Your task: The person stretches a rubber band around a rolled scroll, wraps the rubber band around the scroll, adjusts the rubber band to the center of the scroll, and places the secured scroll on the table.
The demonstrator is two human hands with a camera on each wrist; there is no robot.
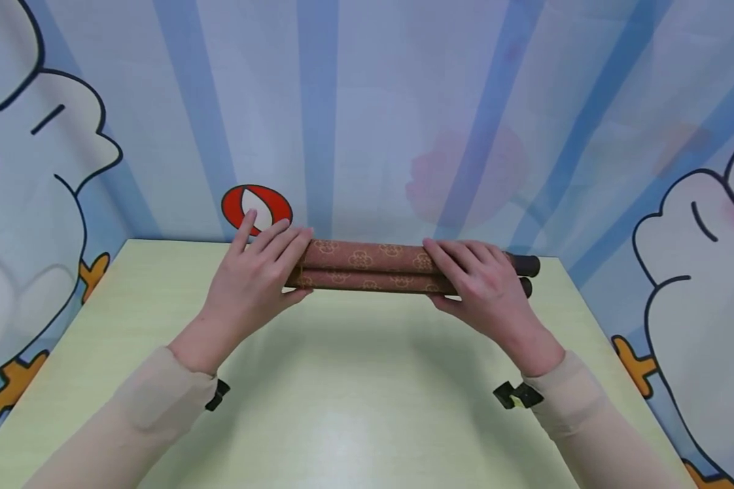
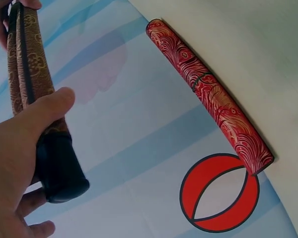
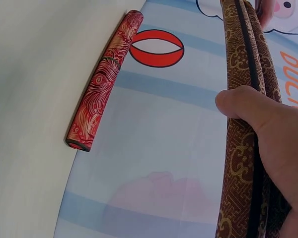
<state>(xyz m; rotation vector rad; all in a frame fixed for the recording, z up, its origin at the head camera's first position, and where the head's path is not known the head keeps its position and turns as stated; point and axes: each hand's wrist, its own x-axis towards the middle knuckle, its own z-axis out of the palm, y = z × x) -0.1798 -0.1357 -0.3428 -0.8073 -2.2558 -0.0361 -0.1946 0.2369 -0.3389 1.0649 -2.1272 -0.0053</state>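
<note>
A brown brocade double roll (image 1: 367,261), gold-flowered and with black ends, lies level across both hands above the far part of the table. My left hand (image 1: 253,272) grips its left part, thumb below and fingers over the top. The right hand (image 1: 483,285) holds it nearer the right black ends (image 1: 528,265), its thumb also underneath. In the left wrist view a black end cap (image 2: 62,168) sticks out past the left thumb. A red swirl-patterned roll (image 2: 208,94) lies apart at the table's back edge; in the head view it is hidden.
The pale table (image 1: 342,394) ends at a blue striped backdrop (image 1: 367,136) with cartoon ducks on both sides. A red and white ball (image 1: 272,197) is printed on it behind the left hand. Orange lettering (image 3: 293,82) shows at the right wrist view's edge.
</note>
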